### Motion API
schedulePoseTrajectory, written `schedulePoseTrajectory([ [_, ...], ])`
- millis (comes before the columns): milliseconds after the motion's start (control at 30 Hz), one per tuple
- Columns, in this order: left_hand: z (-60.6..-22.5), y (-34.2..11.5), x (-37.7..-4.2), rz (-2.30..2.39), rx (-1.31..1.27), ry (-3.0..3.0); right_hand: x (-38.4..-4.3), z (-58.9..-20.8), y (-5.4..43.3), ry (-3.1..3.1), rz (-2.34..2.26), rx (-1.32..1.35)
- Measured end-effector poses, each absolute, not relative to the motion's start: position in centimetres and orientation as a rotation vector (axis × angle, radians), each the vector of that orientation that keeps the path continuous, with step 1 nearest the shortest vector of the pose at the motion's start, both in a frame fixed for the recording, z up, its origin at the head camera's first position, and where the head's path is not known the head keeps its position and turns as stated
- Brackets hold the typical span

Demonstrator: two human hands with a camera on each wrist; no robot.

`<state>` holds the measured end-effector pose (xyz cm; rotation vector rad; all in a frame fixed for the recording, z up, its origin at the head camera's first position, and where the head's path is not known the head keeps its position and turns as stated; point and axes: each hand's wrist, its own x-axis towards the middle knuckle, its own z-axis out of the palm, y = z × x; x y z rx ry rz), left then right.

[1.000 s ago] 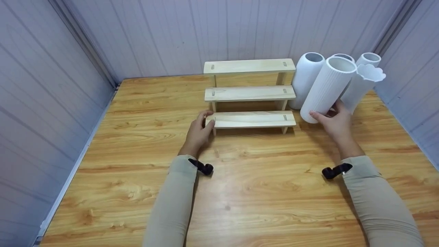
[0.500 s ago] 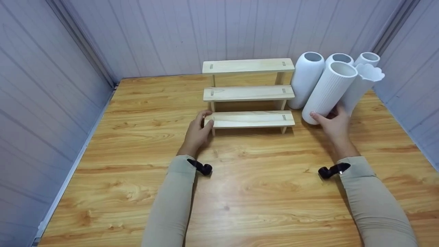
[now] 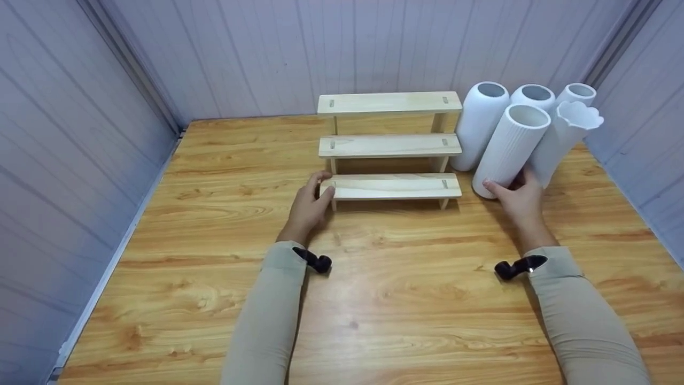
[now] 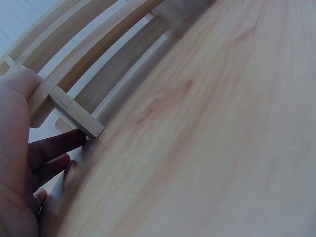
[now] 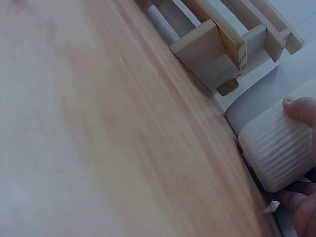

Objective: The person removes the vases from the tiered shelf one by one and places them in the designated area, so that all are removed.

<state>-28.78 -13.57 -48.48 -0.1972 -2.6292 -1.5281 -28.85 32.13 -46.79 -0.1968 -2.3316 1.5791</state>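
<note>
A three-step wooden shelf stand [image 3: 390, 185] stands near the back wall. At the left end of its lowest board, my left hand [image 3: 310, 206] grips the edge, thumb over the front and fingers behind. The left wrist view shows the fingers [image 4: 59, 148] beside the stand's leg [image 4: 76, 112], close to the tabletop. Right of the stand, my right hand [image 3: 523, 200] holds a white ribbed vase [image 3: 507, 147] low down, thumb on its near side. The base of the ribbed vase [image 5: 279, 148] is right at the table in the right wrist view.
Behind the held vase are a smooth white vase [image 3: 478, 128], another white vase [image 3: 534, 93], a slim one [image 3: 580, 92] and one with a scalloped rim [image 3: 566, 133]. Pale panelled walls [image 3: 256, 53] bound the wood-grain table [image 3: 374, 294] at back and sides.
The ribbed vase has come down toward the table and slightly nearer, showing more of the vase behind it. My right hand moved with it; the left hand stays on the stand.
</note>
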Motion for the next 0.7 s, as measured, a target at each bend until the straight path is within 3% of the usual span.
schedulePoseTrajectory([
  [700, -48.6, -13.5, -28.3, -1.547, -0.182, -2.639, -27.9, -47.0, 30.8, -2.233, 1.535, -0.183],
])
